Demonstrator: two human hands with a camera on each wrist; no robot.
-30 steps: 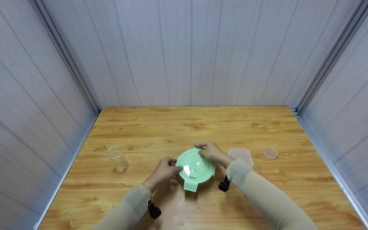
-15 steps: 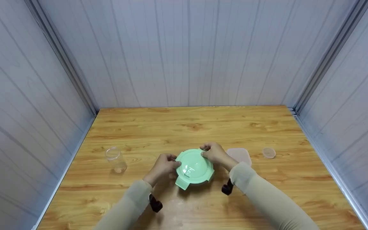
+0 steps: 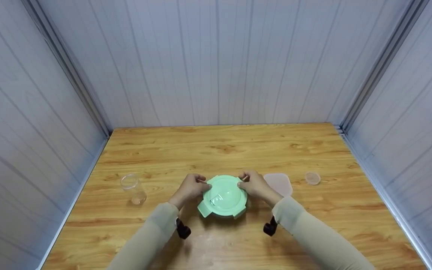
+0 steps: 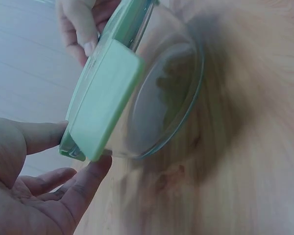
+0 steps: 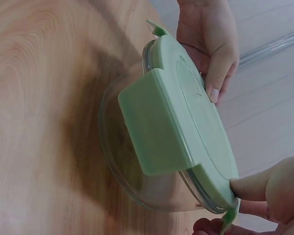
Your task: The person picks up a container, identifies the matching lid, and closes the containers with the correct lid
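A round glass food container with a pale green snap-on lid is between both hands, on or just above the wooden table. My left hand grips its far left edge, thumb on the lid and a fingertip under the rim. On the far right edge my right hand holds the lid, thumb on top and fingers by a flap that hangs outward. A wide flap at the near left also sticks out. The glass bowl is mostly hidden from above by the lid.
To the left a clear glass jar stands on the table. Right of my right hand lie a translucent square lid or box and a small round translucent cup or lid. Pale panel walls enclose the table's back and sides.
The container has turned clockwise, its near flap swinging from the front to the near left. My left hand has moved slightly farther from me along the rim.
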